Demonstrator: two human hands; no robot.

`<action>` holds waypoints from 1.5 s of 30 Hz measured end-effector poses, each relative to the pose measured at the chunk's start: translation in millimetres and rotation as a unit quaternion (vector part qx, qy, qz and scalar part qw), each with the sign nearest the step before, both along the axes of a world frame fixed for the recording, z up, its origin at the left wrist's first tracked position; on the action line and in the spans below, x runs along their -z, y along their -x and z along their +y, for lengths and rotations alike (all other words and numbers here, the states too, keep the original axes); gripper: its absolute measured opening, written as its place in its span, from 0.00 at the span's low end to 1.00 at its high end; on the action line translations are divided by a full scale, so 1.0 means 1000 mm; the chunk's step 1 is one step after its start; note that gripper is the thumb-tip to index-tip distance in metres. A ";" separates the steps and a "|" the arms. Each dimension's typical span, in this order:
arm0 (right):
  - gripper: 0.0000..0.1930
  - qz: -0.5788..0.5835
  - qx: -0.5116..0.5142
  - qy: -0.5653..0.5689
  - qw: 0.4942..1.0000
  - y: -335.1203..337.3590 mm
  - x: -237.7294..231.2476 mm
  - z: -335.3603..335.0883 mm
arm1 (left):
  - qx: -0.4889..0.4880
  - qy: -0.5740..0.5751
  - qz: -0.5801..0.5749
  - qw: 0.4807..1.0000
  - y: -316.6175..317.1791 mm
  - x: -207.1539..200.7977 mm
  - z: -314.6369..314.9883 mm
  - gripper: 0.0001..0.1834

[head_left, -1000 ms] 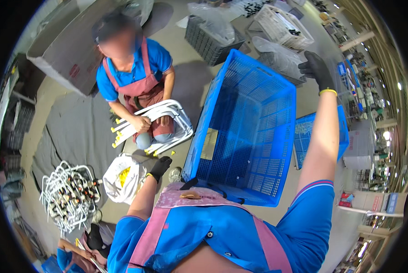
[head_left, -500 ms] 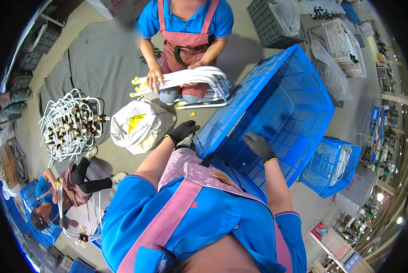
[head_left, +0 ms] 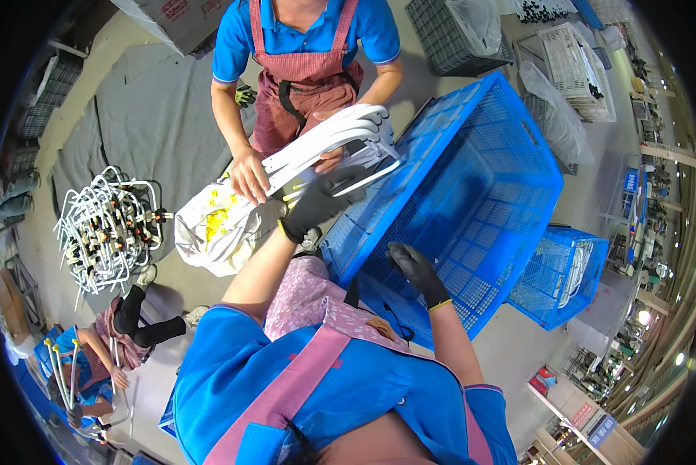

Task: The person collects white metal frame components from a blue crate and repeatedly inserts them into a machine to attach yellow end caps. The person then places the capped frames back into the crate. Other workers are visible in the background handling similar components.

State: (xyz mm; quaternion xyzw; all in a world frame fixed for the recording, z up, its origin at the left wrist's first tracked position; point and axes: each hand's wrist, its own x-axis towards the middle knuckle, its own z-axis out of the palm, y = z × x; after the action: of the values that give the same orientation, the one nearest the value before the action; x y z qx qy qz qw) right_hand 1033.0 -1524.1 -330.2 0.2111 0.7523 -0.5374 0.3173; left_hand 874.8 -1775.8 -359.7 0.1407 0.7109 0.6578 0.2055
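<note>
My left hand (head_left: 323,204), in a dark glove, reaches out with fingers stretched at the near side of a bundle of bent white tubes (head_left: 317,143). One tube crosses by its fingertips; whether they touch it I cannot tell. A co-worker facing me holds the bundle tilted, with a bare hand (head_left: 249,175) on its left end. My right hand (head_left: 417,275), gloved too, hovers over the near side of a large blue plastic crate (head_left: 511,186). Its fingers are loosely bent and apart, holding nothing.
A white sack (head_left: 231,248) with yellow caps stands left of my left hand. Farther left lies a heap of bent white tubes (head_left: 107,232) with black fittings. A smaller blue crate (head_left: 553,287) holds white tubes. At lower left another co-worker (head_left: 84,364) handles tubes.
The co-worker has lifted the tube bundle off their lap toward me, its right end raised. My left hand has moved up and right to it. My right hand has shifted slightly left.
</note>
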 end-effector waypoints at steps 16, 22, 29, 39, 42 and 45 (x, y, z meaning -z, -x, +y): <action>0.23 0.156 0.051 0.482 0.861 0.145 0.052 -0.061 | 0.318 0.003 -0.168 0.933 0.079 -0.052 -0.037 0.38; 0.39 0.126 0.215 0.528 0.812 0.077 -0.030 -0.094 | 0.366 0.005 -0.166 0.916 0.020 -0.105 -0.035 0.54; 0.26 0.109 0.230 0.557 0.790 0.048 -0.109 -0.101 | 0.235 -0.152 -0.261 0.924 -0.049 -0.152 -0.035 0.57; 0.41 0.067 0.127 0.610 0.780 -0.076 -0.134 -0.052 | 0.141 0.075 0.043 0.986 -0.206 -0.210 -0.016 0.63; 0.51 0.048 0.046 0.572 0.817 -0.126 -0.136 -0.025 | 0.070 0.064 0.048 0.994 -0.277 -0.222 0.008 0.66; 0.52 0.015 -0.019 0.595 0.803 -0.155 -0.131 -0.010 | 0.021 0.085 0.032 0.996 -0.337 -0.237 0.023 0.66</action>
State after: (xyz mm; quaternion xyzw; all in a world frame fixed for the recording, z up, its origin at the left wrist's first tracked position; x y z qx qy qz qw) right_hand 1188.1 -1534.4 -199.3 -0.0418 0.2933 -0.8764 0.3795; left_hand 1211.6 -1753.3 -123.0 0.1582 0.7675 0.5855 0.2079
